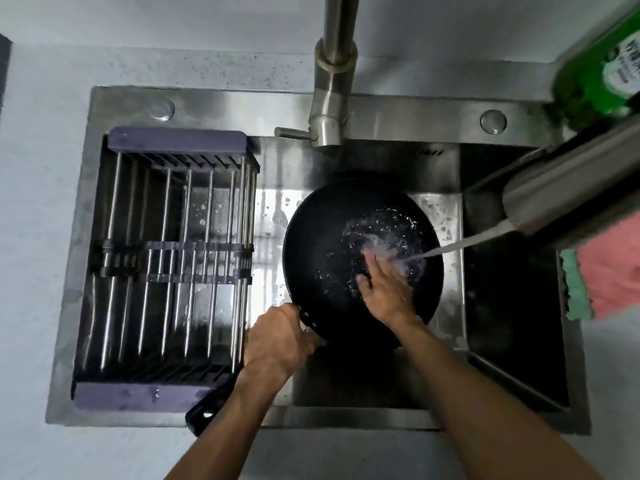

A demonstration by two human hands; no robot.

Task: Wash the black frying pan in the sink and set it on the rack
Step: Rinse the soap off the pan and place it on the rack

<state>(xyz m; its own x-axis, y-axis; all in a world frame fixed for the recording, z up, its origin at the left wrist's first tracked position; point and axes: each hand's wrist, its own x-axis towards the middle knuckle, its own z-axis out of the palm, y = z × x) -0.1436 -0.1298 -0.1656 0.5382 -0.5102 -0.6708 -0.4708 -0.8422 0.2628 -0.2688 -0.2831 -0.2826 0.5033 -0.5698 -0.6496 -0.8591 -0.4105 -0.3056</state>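
Black frying pan (322,244) over sink (346,105) basin, under running water. Left hand (277,337) wrapped round handle base; right hand (384,289) flat, fingers straight, rubbing inside. Rack (173,265) just left, nearer left hand; handle pointing toward body.

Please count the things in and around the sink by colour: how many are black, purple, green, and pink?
Black: 1, the round black frying pan
Purple: 1, the purple-framed metal-bar drying rack
Green: 2, the green plastic bottle and the green sponge
Pink: 1, the pink cloth
Total: 5
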